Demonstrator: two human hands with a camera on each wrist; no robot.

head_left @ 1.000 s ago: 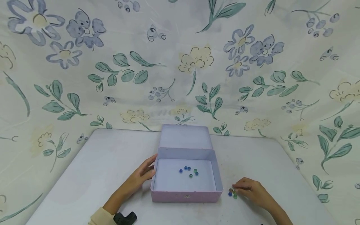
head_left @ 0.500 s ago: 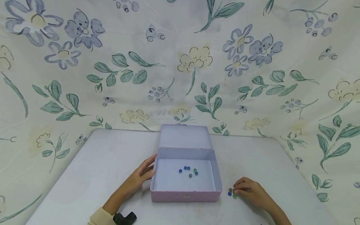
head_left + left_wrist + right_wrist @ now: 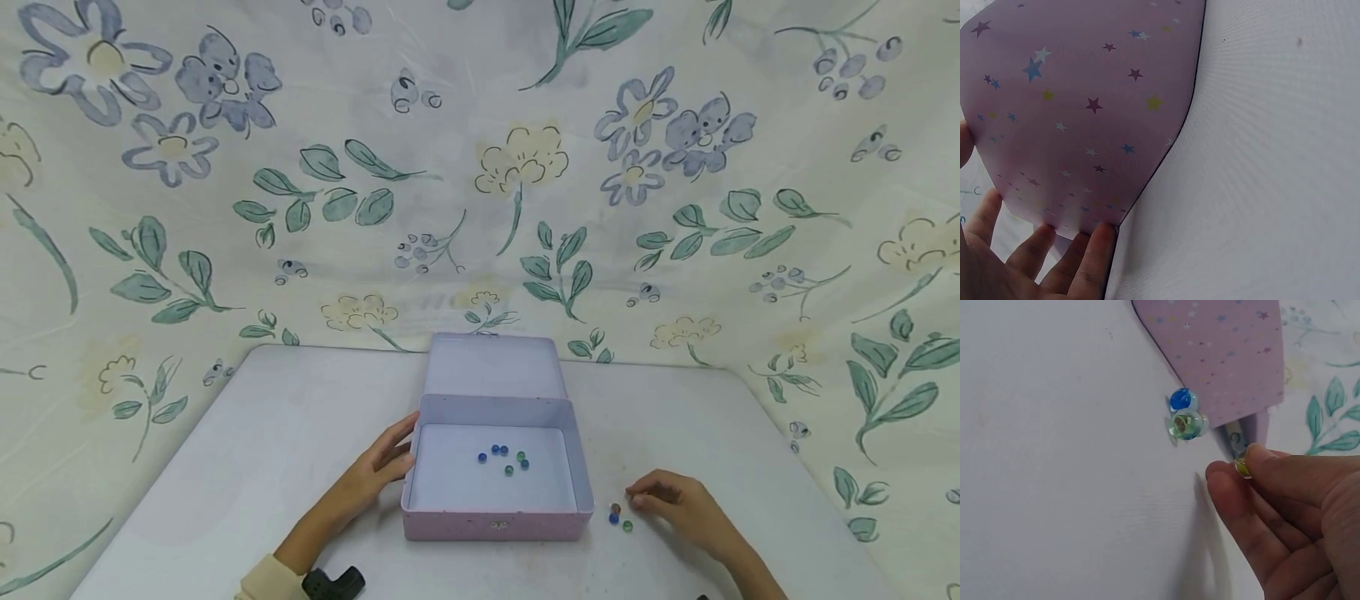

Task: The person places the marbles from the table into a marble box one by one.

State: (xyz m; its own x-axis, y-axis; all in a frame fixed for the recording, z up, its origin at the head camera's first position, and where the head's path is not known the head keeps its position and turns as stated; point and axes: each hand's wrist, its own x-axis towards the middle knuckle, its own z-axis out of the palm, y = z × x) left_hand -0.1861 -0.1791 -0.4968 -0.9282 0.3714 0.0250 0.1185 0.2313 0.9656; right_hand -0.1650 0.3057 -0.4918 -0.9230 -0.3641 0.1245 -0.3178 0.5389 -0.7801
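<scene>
A pink tin box [image 3: 450,527] with printed stars stands on the table, its lid [image 3: 495,367] folded back. Inside lie several blue and green glass marbles; one is a blue marble [image 3: 482,458]. My left hand [image 3: 367,473] rests against the box's left side, fingers extended, fingertips touching the wall in the left wrist view. To the right of the box, my right hand [image 3: 686,510] pinches a yellowish marble [image 3: 1243,467] between thumb and fingertip, just above the table. Beside it on the table are a brown marble [image 3: 616,508], a blue marble [image 3: 614,518] and a green marble [image 3: 627,526].
The white table [image 3: 300,400] extends to both sides of the box. Behind it hangs a floral cloth [image 3: 450,167]. A black device [image 3: 333,582] sits at my left wrist, by a cream sleeve [image 3: 272,579].
My right hand has pulled slightly right, away from the small marble cluster, with the yellowish marble pinched. Three marbles stay on the table. The left hand and box have not moved.
</scene>
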